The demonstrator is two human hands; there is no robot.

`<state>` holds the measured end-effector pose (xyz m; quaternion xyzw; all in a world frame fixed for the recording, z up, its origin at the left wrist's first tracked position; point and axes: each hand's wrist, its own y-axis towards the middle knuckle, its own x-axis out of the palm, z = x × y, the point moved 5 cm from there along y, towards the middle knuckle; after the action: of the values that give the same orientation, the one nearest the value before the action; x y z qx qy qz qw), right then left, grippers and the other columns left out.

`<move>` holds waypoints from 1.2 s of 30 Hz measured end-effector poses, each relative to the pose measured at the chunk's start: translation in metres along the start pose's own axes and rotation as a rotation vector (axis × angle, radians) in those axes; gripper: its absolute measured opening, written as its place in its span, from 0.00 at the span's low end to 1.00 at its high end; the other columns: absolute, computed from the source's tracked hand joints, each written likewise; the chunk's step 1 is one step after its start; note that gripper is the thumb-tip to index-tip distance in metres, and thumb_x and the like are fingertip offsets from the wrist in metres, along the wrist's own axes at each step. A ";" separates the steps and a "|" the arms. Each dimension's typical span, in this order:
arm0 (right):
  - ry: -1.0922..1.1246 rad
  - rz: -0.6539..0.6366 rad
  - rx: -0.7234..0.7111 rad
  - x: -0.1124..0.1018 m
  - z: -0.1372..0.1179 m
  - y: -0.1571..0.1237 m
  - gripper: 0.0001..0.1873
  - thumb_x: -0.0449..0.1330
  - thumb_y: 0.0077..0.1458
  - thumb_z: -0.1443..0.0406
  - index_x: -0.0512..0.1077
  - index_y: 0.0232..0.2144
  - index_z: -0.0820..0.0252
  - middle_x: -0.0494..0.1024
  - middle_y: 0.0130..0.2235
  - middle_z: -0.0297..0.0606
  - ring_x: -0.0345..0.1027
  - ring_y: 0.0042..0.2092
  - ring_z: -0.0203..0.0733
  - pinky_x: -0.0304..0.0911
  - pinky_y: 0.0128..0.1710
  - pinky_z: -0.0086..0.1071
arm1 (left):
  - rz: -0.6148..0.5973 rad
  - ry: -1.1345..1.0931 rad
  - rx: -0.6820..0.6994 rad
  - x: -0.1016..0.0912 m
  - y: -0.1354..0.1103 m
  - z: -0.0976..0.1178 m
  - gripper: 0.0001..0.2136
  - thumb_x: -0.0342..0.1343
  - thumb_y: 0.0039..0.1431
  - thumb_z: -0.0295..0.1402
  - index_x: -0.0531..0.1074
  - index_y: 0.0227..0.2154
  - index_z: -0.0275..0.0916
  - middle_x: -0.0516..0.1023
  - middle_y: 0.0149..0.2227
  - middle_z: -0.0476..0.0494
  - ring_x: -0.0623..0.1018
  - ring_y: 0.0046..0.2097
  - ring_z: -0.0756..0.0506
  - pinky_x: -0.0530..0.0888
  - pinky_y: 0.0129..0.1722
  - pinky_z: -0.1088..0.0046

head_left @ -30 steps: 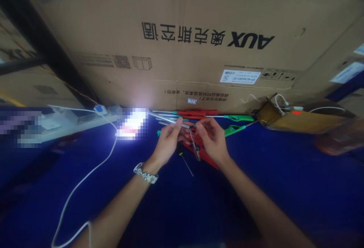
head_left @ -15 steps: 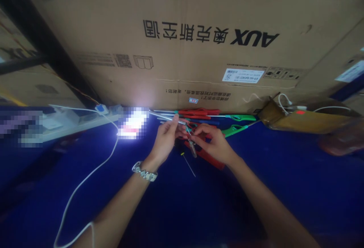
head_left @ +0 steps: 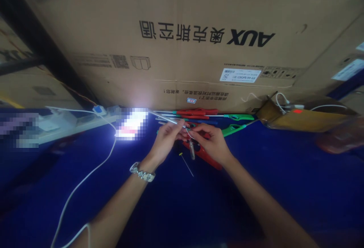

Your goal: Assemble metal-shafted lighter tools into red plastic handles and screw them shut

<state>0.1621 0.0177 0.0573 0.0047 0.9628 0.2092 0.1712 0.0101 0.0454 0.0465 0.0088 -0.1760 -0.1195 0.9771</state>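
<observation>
In my left hand (head_left: 167, 138) is a slim silver metal tube (head_left: 162, 116), pinched between thumb and fingers and pointing up to the left. My right hand (head_left: 212, 142) meets it at the tube's near end, its thumb and forefinger closed on a thin light wire-like piece (head_left: 188, 132) too small to make out fully. Beneath the hands lies a screwdriver with a clear handle (head_left: 192, 151). Closer to me rests a thin rod with a yellow end (head_left: 187, 164). A red gas lighter body (head_left: 207, 157) is partly covered by my right hand.
Several long-necked lighters, such as a red one (head_left: 203, 111) and a green one (head_left: 239, 117), lie along a large cardboard box (head_left: 182, 62). A bright blurred-out screen (head_left: 132, 124) and a white cable (head_left: 82, 179) are at left. An open yellowish box (head_left: 309, 121) stands at right.
My left thumb has shifted slightly toward the tube's near end, and both hands have drawn a little closer together. The view has drifted slightly.
</observation>
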 end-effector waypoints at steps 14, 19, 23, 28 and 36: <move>0.004 -0.001 0.013 0.003 0.003 -0.001 0.14 0.62 0.60 0.54 0.76 0.33 0.57 0.80 0.33 0.36 0.73 0.34 0.40 0.68 0.35 0.33 | 0.081 0.013 0.062 -0.005 0.003 0.003 0.16 0.73 0.44 0.38 0.80 0.33 0.33 0.82 0.27 0.45 0.80 0.30 0.49 0.80 0.35 0.72; -0.021 0.052 0.010 0.003 0.003 -0.002 0.12 0.64 0.58 0.55 0.77 0.32 0.57 0.80 0.32 0.36 0.72 0.32 0.39 0.67 0.33 0.32 | 0.112 0.015 0.028 -0.006 0.003 0.003 0.15 0.73 0.43 0.38 0.81 0.30 0.33 0.82 0.27 0.44 0.81 0.30 0.48 0.81 0.35 0.72; -0.018 0.069 0.036 0.002 0.004 -0.002 0.10 0.64 0.58 0.57 0.78 0.31 0.56 0.81 0.31 0.36 0.72 0.31 0.40 0.66 0.32 0.33 | 0.080 0.007 0.022 -0.005 0.002 0.003 0.14 0.73 0.43 0.38 0.82 0.30 0.34 0.83 0.29 0.44 0.81 0.32 0.48 0.81 0.38 0.70; -0.012 0.088 0.024 0.003 0.002 -0.002 0.09 0.65 0.57 0.57 0.79 0.30 0.56 0.81 0.31 0.36 0.73 0.32 0.41 0.67 0.33 0.33 | 0.051 -0.009 -0.007 -0.006 0.002 0.002 0.12 0.73 0.42 0.34 0.82 0.31 0.36 0.83 0.30 0.44 0.81 0.32 0.49 0.80 0.38 0.71; 0.023 0.046 0.080 0.006 0.006 -0.002 0.12 0.65 0.56 0.56 0.76 0.37 0.58 0.81 0.34 0.38 0.74 0.34 0.41 0.68 0.33 0.33 | 0.128 -0.029 0.023 -0.014 0.007 0.000 0.13 0.74 0.40 0.32 0.82 0.31 0.36 0.84 0.29 0.46 0.81 0.31 0.50 0.78 0.36 0.76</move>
<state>0.1584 0.0192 0.0491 0.0313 0.9719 0.1746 0.1550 -0.0007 0.0550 0.0422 0.0069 -0.1916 -0.0546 0.9799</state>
